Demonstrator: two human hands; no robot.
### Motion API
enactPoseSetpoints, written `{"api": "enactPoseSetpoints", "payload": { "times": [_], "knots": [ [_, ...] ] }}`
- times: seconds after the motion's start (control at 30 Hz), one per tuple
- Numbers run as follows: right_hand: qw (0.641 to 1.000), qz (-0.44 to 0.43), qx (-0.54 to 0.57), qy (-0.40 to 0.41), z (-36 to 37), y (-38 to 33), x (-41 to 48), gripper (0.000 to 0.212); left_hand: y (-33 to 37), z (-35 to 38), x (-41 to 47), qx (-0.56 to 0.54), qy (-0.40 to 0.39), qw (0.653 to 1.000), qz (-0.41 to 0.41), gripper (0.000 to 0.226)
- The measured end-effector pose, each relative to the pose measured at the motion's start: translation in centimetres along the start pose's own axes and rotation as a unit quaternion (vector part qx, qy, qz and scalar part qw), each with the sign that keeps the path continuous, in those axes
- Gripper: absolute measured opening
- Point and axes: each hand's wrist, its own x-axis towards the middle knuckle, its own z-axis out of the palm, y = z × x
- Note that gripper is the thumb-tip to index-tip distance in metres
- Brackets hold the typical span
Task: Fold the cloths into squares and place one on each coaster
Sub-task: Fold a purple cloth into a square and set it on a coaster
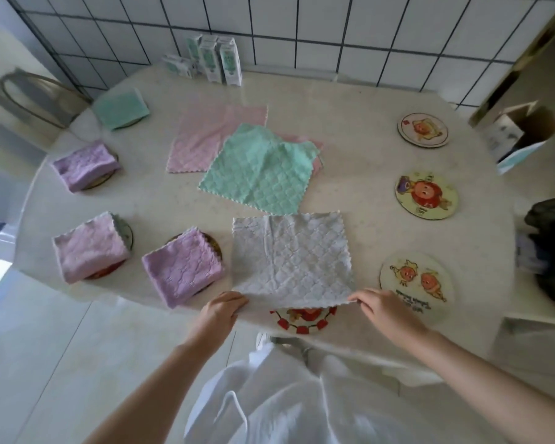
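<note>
2 corners of the square, quilted white cloth [291, 256] are being pinched by the left hand [225, 307] and the right hand [380, 307], each curling round its scalloped near edge, which is hovering over a round red-patterned coaster [302, 322]; the rest is lying flat on the speckled counter [366, 161].

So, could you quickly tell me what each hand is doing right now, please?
Left hand: pinching the near left corner of the white cloth.
Right hand: pinching the near right corner of the same cloth.
</note>
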Motion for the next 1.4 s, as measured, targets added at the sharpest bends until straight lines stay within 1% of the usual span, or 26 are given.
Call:
{"api": "enactPoseSetpoints", "payload": {
  "times": [0.1, 0.17, 0.23, 0.33, 0.4, 0.5, 0.6, 0.7, 0.8, 0.87, 1.1, 1.2, 1.33, 1.4],
  "knots": [
    [0.999, 0.027, 0.025, -0.036, 0.4, 0.0, -1.0, 0.026, -0.5, 0.4, -0.8, -0.012, -0.032, 0.999, 0.013, 0.039],
    [0.997, 0.05, 0.036, -0.036, 0.2, 0.0, -0.9, 0.023, -0.8, 0.1, -0.7, -0.028, -0.038, 0.999, -0.02, 0.036],
    [0.995, 0.08, 0.067, 0.001, -0.2, 0.4, -0.2, 0.018, -0.7, -0.6, 0.1, -0.057, -0.031, 0.995, -0.077, 0.029],
    [0.978, 0.133, 0.139, 0.081, -1.5, 0.7, 2.0, 0.014, -0.5, -1.9, 2.4, -0.096, 0.013, 0.986, -0.137, 0.019],
    [0.956, 0.175, 0.199, 0.127, -2.3, 0.6, 3.8, 0.008, -0.6, -2.7, 4.5, -0.14, 0.019, 0.967, -0.21, 0.01],
    [0.921, 0.241, 0.264, 0.157, -3.0, 0.7, 6.7, 0.006, -1.6, -2.7, 7.3, -0.219, 0.028, 0.926, -0.307, 0.016],
    [0.89, 0.29, 0.309, 0.168, -3.1, 1.0, 9.7, 0.001, -2.0, -2.5, 9.8, -0.296, 0.042, 0.883, -0.362, 0.012],
    [0.876, 0.319, 0.323, 0.166, -2.9, 1.5, 12.3, 0.008, -2.5, -2.1, 11.7, -0.328, 0.039, 0.853, -0.404, 0.014],
    [0.868, 0.343, 0.326, 0.153, -2.2, 2.6, 14.1, 0.007, -2.9, -1.6, 12.9, -0.341, 0.04, 0.836, -0.428, 0.016],
    [0.868, 0.353, 0.316, 0.15, -1.8, 3.3, 15.0, 0.002, -3.2, -1.3, 13.5, -0.338, 0.041, 0.833, -0.436, 0.021],
    [0.86, 0.386, 0.305, 0.132, -1.0, 4.2, 17.1, 0.006, -4.2, -0.5, 14.7, -0.318, 0.051, 0.818, -0.477, 0.02],
    [0.86, 0.395, 0.292, 0.138, -0.9, 4.5, 17.5, 0.005, -4.0, -0.5, 15.2, -0.303, 0.05, 0.829, -0.467, 0.018],
    [0.868, 0.398, 0.265, 0.134, -1.1, 4.5, 18.1, 0.007, -3.8, -0.5, 15.5, -0.288, 0.054, 0.831, -0.472, 0.029],
    [0.878, 0.395, 0.239, 0.124, -1.4, 4.4, 18.4, 0.01, -3.7, -0.5, 15.7, -0.27, 0.046, 0.831, -0.484, 0.032]
  ]
}}
